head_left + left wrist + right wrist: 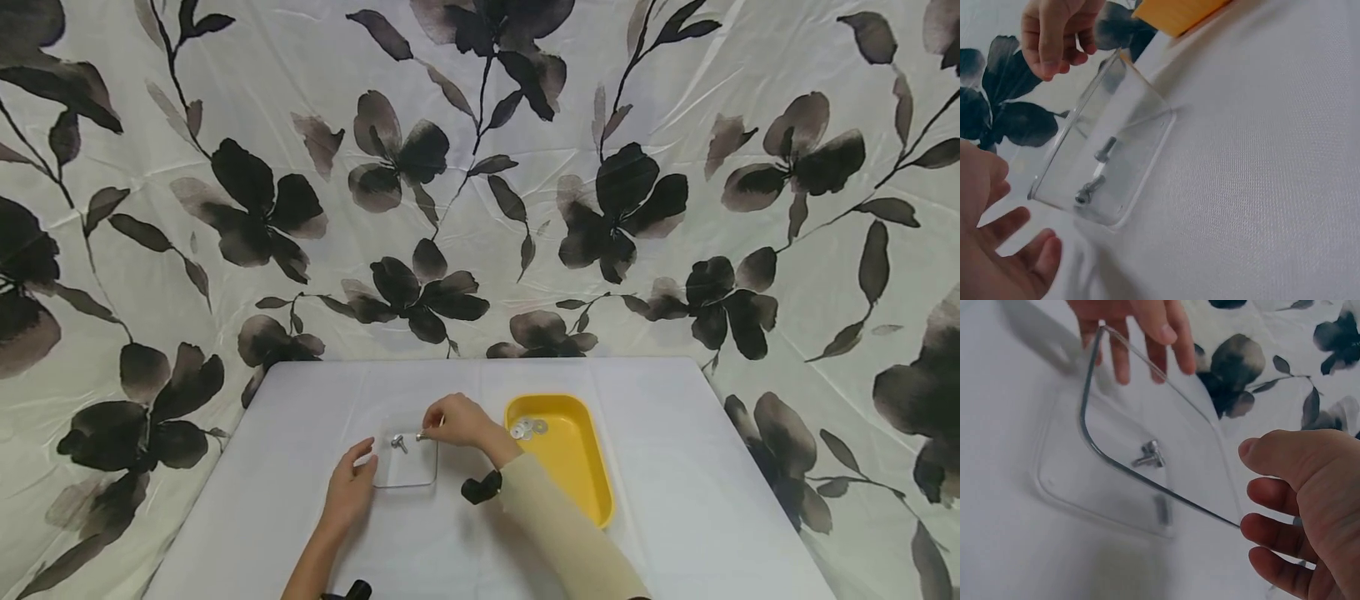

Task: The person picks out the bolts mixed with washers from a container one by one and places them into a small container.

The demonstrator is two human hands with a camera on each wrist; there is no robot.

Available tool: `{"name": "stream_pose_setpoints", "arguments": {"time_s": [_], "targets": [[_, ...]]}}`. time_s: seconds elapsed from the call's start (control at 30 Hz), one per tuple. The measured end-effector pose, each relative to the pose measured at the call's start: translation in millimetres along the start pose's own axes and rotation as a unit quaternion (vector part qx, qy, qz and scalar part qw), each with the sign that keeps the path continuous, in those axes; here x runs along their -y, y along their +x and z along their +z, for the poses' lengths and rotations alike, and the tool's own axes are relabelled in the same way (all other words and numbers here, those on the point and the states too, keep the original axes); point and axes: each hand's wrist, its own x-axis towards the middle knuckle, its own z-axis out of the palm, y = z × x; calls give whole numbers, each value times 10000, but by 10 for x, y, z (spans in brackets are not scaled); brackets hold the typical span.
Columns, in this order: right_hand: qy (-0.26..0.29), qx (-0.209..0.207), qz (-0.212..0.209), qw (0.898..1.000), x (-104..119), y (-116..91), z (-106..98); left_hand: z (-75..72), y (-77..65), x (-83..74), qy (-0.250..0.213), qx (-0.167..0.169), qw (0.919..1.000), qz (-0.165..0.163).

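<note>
though the lower-centre clear box (417,465) holds screws (398,442), washers (539,427) remain in the yellow tray (572,462); your left hand (352,479) spreads empty, your right hand (461,421) curls, contents unclear.

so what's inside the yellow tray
A small group of what look like washers lies near the far left corner of the tray. The right sleeve covers the near left side, so anything under it can't be seen.
</note>
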Motion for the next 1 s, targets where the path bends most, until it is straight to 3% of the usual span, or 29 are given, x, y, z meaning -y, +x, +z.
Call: {"name": "stream_pose_setpoints", "arguments": {"time_s": [0.23,0.37,0.67,0.8,1.0], "targets": [[-87,-183,65,9998,-86,-46,-90,44,-47,-181,156,-379,9946,949],[-207,-227,52,9995,-102,-90,-174,97,-98,-325,54,-372,9906,1312],[-216,-361,208,9989,-173,-198,-335,271,-146,-631,-564,195,9904,1244],[-307,-508,216,9980,-248,-279,-381,380,-181,-696,-967,391,9860,1304],[-200,-577,155,9980,-297,-385,-471,501,-246,-772,-1391,653,9821,1088]]}}
